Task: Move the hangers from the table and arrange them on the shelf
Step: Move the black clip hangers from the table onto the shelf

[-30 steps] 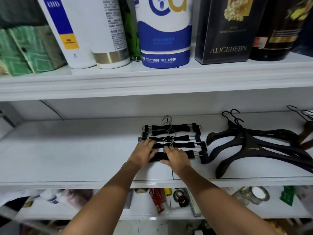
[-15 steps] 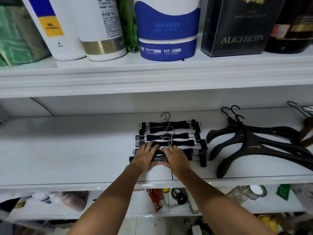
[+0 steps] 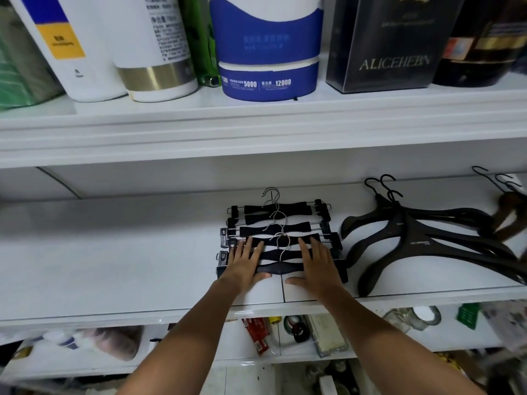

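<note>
Pressed left hand [image 3: 244, 263] and right hand [image 3: 317, 263], fingers spread flat and gripping nothing, onto the clip hangers [image 3: 281, 238] lying stacked on the middle shelf [image 3: 114, 263], seemingly squaring the pile; next probably called for fetching more.

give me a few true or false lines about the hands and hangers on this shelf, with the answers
1. Both hands lie flat on the clip hangers. True: left hand, right hand.
2. The clip hangers have black hooks. False: their hooks are silver metal.
3. The wide black hangers lie right of the clip hangers. True.
4. The left hand is lifting one hanger off the shelf. False: the hangers lie flat on it.
5. The blue and white tub stands on the shelf above. True.
</note>
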Tool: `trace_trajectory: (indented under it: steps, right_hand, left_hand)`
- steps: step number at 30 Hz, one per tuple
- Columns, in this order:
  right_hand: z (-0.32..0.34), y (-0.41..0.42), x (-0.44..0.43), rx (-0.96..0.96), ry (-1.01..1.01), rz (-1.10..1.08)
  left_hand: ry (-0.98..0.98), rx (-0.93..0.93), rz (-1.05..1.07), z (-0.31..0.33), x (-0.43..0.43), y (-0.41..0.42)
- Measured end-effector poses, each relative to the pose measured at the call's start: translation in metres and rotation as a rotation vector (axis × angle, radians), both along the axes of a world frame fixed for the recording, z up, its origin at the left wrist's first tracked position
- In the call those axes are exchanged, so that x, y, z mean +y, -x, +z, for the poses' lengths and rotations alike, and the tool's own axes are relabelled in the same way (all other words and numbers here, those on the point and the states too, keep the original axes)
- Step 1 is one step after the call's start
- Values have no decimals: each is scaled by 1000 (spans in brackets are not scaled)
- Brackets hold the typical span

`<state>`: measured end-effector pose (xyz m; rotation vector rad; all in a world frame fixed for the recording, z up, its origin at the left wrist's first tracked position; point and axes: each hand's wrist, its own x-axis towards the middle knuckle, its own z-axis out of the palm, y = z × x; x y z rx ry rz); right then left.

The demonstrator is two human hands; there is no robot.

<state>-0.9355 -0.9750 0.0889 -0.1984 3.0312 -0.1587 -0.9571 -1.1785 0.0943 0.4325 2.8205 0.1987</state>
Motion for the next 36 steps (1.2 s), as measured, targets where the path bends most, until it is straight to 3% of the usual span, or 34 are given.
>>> trace_trajectory:
  steps: [12, 21, 27, 36]
  right_hand:
    - [-3, 21, -5, -21, 14, -23]
    - [-1, 22, -5, -43, 5, -12]
    - [20, 20, 2, 23, 18, -14]
    - [77, -1, 46, 237, 73, -90]
  left_hand:
    - [78, -26, 15, 6, 3, 15]
    - [16, 1, 31, 6, 2, 11]
    - [52, 104, 13, 30, 10, 17]
    - [65, 354, -194, 92, 66, 15]
